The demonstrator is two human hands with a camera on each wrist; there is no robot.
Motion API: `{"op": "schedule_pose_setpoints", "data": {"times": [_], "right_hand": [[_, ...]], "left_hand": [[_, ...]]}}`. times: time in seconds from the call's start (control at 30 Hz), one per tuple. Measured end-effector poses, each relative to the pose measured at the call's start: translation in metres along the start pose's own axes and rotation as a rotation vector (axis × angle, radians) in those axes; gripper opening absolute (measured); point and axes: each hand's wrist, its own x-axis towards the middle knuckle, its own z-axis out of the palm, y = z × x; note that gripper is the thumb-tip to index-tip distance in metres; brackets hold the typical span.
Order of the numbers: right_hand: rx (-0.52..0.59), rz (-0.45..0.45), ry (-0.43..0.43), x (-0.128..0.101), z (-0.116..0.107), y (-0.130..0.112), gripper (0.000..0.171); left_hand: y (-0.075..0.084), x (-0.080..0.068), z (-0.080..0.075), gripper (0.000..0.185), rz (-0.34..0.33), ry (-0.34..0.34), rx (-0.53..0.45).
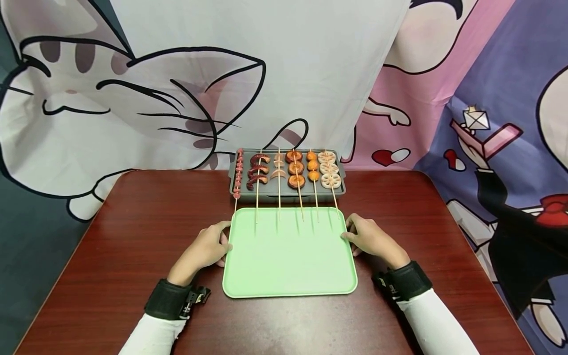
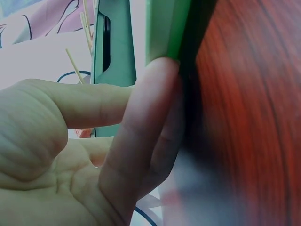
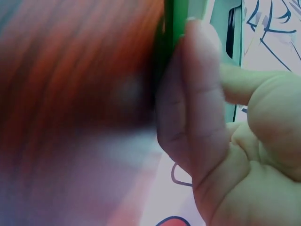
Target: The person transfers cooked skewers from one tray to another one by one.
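Both hands point(image 1: 208, 247) point(image 1: 369, 238) touch green tray point(image 1: 288, 276); skewers point(image 1: 288, 170) overhang far rim.

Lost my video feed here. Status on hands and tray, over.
Left hand and right hand touch the green tray at its side edges. Tray flat on table. Skewer sticks overhang its far edge.

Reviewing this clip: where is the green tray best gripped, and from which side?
By its two short side edges, from left and right. The green tray lies flat with a low raised rim; skewer sticks overhang its far edge. The left hand and right hand already touch those sides.
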Motion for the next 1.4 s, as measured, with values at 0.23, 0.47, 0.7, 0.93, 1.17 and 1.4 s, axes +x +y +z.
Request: {"op": "schedule_pose_setpoints", "data": {"times": [0.23, 0.47, 0.7, 0.93, 1.17, 1.4], "right_hand": [[-0.115, -0.056, 0.074, 0.003, -0.013, -0.003, 0.041], [0.022, -0.143, 0.073, 0.007, -0.024, -0.004, 0.045], [0.338, -0.056, -0.044, 0.011, -0.031, -0.005, 0.051], [0.542, 0.02, -0.1, 0.019, -0.029, -0.007, 0.057], [0.774, 0.026, -0.102, 0.028, -0.025, -0.01, 0.047], [0.842, 0.043, -0.096, 0.035, -0.023, -0.008, 0.047]], "left_hand": [[-0.001, 0.0, 0.001, 0.063, -0.009, -0.006, -0.012], [-0.002, 0.001, 0.002, 0.063, -0.017, -0.006, -0.014], [-0.002, 0.001, 0.002, 0.064, -0.026, 0.0, -0.008], [-0.001, 0.001, 0.002, 0.064, -0.032, -0.005, -0.002], [-0.002, 0.001, 0.003, 0.064, -0.021, 0.005, 0.002], [-0.001, 0.001, 0.003, 0.064, -0.027, 0.013, 0.006]]}}
